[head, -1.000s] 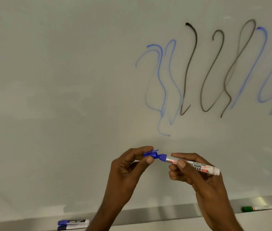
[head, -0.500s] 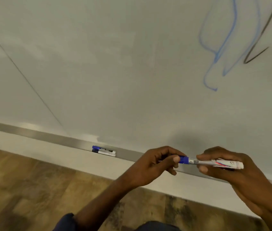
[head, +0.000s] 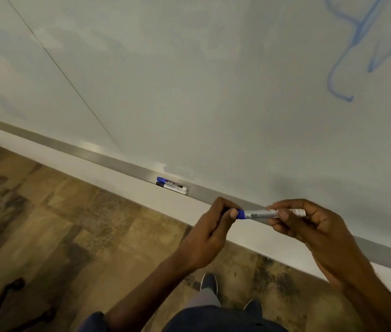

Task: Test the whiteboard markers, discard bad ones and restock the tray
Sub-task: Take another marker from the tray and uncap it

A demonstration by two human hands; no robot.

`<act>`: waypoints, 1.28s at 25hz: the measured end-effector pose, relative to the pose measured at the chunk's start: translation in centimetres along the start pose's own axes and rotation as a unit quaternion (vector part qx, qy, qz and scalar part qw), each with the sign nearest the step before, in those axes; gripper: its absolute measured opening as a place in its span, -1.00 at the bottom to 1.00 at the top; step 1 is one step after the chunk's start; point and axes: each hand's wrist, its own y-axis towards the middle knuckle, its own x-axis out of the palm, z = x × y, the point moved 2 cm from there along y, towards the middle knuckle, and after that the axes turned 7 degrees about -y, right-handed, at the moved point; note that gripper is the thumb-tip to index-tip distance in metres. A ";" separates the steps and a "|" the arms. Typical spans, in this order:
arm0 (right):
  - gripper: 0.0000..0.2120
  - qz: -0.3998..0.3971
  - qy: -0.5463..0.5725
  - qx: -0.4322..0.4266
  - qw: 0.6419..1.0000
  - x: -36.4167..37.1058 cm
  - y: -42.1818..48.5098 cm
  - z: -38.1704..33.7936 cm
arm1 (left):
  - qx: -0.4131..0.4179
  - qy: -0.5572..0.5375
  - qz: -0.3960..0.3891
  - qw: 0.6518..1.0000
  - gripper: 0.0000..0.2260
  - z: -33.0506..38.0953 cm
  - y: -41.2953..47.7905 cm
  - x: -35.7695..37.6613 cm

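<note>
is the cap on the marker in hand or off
On: blue cap sits flush on the marker, no tip showing; left hand pinches it.

- left hand [head: 213, 227]: fingers curled, thumb and forefinger pinching the blue end of the marker [head: 259, 214]; thumbnail faces the camera.
- right hand [head: 314, 226]: fingers curled round the marker's white barrel, thumb laid across its near side.
- Hands level, near each other, not touching; only the marker bridges them.
- Left forearm bare, rising from lower centre; dark sleeve [head: 93, 319] at the elbow.
- Right forearm bare, entering from the lower right corner.
</note>
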 end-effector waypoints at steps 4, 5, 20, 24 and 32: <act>-0.68 0.004 0.002 -0.034 0.999 3.4 -0.6 -1.3 | 0.023 -0.012 0.049 0.998 -0.82 0.3 -2.1 -1.3; -0.73 0.009 0.004 -0.043 0.999 4.5 -0.3 -1.3 | 0.026 -0.016 0.053 0.998 -0.82 0.2 -2.1 -2.3; -0.80 0.221 -0.072 0.157 0.960 26.7 21.5 15.6 | 0.044 0.323 -0.008 0.945 -0.85 -22.9 13.0 -25.4; -0.75 0.275 -0.116 0.176 0.938 28.1 23.4 17.0 | 0.061 0.351 0.001 0.934 -0.83 -25.5 13.9 -26.1; -0.70 0.322 -0.117 0.188 0.920 29.3 22.8 17.2 | -0.011 0.299 0.068 0.952 -0.73 -27.7 12.4 -27.0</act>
